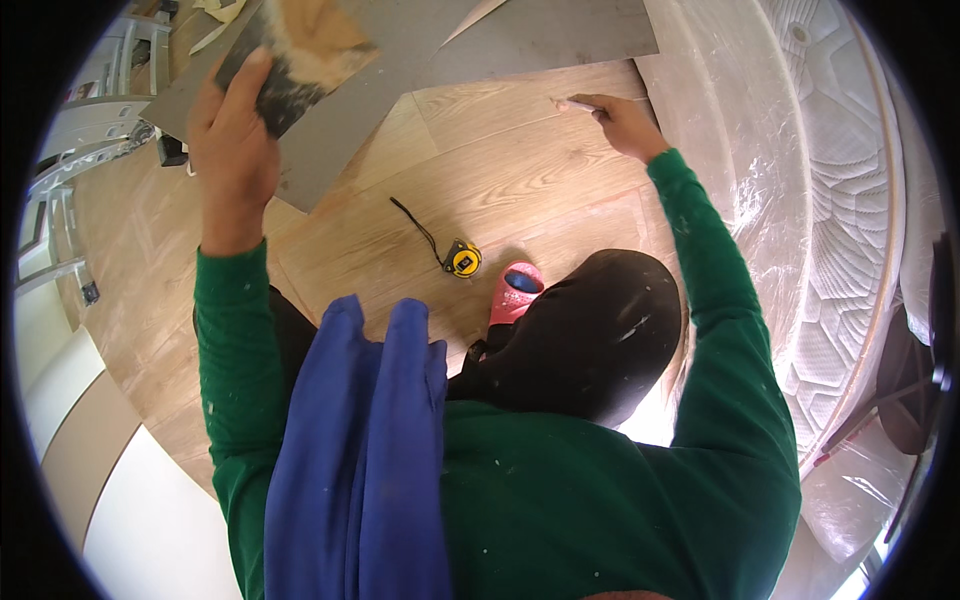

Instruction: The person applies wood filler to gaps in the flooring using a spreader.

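My left hand (pixel 240 140) is closed on a dark, stained square piece (pixel 310 50) with a tan patch, held over a large grey board (pixel 540 30) lying on the wood floor. My right hand (pixel 620 125) pinches a small, thin, pale tool (pixel 580 106) that I cannot make out clearly, just past the board's lower right edge. A yellow-and-black tape measure (pixel 463 258) with a black strap lies on the floor between my arms, beside a pink slipper (pixel 515 290) at my knee.
A plastic-wrapped mattress (pixel 830 200) runs along the right side. An aluminium ladder (pixel 105 70) is at the upper left, with white and beige panels (pixel 80 440) at the lower left. A blue cloth (pixel 400 430) hangs over my front.
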A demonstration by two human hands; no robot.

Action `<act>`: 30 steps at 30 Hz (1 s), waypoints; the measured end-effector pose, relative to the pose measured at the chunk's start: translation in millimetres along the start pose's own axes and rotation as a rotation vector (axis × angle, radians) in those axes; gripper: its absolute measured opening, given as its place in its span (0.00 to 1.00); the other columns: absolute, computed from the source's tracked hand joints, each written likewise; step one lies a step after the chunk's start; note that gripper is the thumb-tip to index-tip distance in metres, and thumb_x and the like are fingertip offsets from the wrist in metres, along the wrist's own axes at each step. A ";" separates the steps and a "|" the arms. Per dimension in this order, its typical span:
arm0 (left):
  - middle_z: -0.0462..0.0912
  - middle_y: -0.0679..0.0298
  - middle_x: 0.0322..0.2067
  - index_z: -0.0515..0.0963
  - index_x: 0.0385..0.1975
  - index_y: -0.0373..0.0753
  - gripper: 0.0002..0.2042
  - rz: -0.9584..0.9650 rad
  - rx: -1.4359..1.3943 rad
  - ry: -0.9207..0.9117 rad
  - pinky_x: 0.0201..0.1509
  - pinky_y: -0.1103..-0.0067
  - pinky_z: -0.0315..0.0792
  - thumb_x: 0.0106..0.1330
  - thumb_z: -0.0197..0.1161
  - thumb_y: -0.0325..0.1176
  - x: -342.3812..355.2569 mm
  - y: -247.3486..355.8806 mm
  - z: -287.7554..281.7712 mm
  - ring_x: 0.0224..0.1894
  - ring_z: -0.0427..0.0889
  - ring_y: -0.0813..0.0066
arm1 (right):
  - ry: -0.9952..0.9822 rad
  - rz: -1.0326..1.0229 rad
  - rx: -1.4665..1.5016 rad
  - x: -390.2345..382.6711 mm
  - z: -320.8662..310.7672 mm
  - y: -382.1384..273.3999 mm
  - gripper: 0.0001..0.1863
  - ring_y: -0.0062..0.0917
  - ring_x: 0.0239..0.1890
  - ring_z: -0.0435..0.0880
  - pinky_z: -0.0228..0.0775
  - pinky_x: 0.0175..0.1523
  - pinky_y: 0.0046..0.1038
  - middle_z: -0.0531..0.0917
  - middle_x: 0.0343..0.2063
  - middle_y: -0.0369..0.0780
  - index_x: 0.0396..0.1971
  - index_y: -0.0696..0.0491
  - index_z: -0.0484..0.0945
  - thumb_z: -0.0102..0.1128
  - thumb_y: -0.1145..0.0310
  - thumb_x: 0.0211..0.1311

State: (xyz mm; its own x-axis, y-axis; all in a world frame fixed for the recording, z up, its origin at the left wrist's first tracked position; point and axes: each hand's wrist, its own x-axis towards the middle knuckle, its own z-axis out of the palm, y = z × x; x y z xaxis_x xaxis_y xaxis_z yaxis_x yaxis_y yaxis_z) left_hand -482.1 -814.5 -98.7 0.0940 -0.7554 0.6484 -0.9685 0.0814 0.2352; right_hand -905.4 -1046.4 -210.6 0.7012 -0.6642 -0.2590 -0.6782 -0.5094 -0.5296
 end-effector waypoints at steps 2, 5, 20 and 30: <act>0.81 0.49 0.51 0.79 0.51 0.34 0.14 -0.279 -0.337 -0.051 0.57 0.73 0.72 0.65 0.58 0.21 -11.3 2.7 -3.4 0.51 0.80 0.56 | 0.039 0.001 -0.103 11.4 33.8 40.1 0.24 0.43 0.54 0.80 0.72 0.60 0.37 0.82 0.53 0.46 0.56 0.52 0.79 0.49 0.83 0.60; 0.82 0.53 0.50 0.78 0.51 0.27 0.13 -0.420 -0.449 -0.063 0.58 0.76 0.70 0.71 0.57 0.26 -29.8 21.4 -14.8 0.50 0.79 0.68 | 0.110 -0.032 -0.293 21.0 63.0 62.1 0.26 0.41 0.54 0.80 0.73 0.60 0.37 0.83 0.51 0.44 0.55 0.50 0.80 0.50 0.83 0.57; 0.77 0.50 0.57 0.78 0.55 0.32 0.20 -0.371 -0.429 -0.088 0.60 0.76 0.70 0.63 0.55 0.13 -38.0 3.1 -12.3 0.54 0.78 0.64 | 0.234 -0.128 -0.448 1.9 128.2 67.1 0.21 0.40 0.57 0.77 0.74 0.59 0.38 0.80 0.53 0.43 0.52 0.52 0.81 0.52 0.79 0.59; 0.80 0.56 0.53 0.77 0.55 0.29 0.15 -0.670 -0.750 -0.026 0.57 0.79 0.72 0.69 0.57 0.20 -32.2 8.3 -14.1 0.51 0.79 0.71 | 0.203 -0.105 -0.417 5.6 146.5 25.7 0.22 0.42 0.56 0.77 0.72 0.58 0.39 0.80 0.51 0.45 0.53 0.54 0.78 0.51 0.80 0.57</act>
State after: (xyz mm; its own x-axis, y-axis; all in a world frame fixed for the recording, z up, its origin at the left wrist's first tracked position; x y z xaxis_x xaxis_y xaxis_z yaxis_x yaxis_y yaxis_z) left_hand -489.9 -780.3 -107.5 0.5528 -0.8087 0.2010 -0.3216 0.0155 0.9467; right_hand -886.7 -983.0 -344.0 0.7420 -0.6694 -0.0365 -0.6651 -0.7284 -0.1645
